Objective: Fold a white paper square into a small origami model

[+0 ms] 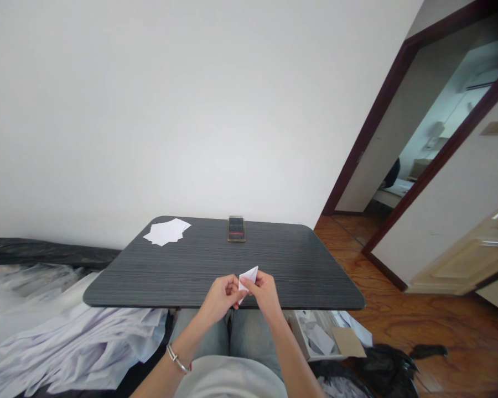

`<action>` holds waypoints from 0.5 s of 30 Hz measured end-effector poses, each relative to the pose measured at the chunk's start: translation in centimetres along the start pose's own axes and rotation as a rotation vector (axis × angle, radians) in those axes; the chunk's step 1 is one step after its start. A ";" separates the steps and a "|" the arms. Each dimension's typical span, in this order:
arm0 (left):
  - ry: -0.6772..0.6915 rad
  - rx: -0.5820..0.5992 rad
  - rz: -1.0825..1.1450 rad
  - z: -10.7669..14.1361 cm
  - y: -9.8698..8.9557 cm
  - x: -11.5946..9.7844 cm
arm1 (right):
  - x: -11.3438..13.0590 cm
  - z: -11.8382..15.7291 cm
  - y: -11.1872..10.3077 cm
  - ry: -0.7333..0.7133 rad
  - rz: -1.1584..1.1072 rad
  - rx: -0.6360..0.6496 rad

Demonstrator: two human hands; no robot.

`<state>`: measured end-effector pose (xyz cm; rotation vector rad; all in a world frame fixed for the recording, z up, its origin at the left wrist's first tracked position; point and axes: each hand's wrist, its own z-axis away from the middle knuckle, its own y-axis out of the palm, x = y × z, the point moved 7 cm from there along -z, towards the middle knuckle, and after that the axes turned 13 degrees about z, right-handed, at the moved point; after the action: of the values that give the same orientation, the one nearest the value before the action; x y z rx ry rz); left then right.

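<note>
A small piece of folded white paper is held up between my two hands, over the near edge of the dark table. My left hand pinches its lower left side, with the fingers curled in. On the other side, my right hand grips the paper, the thumb lying across its front. The paper comes to a point at its upper right, and its lower part is partly covered by my fingers.
The dark wood-grain table stands against a white wall. Loose white paper sheets lie at its far left, a phone at the back middle. Below right sits an open box with papers; white cloth is heaped at left.
</note>
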<state>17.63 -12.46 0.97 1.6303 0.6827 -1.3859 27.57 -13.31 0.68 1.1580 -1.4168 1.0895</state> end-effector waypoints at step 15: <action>0.089 0.007 -0.049 0.3 0.3 -0.7 | -0.1 0.1 -0.3 -0.005 -0.024 -0.064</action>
<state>17.59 -12.77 1.77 1.6994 0.7750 -1.3578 27.81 -13.44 0.57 1.1295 -1.4280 1.0184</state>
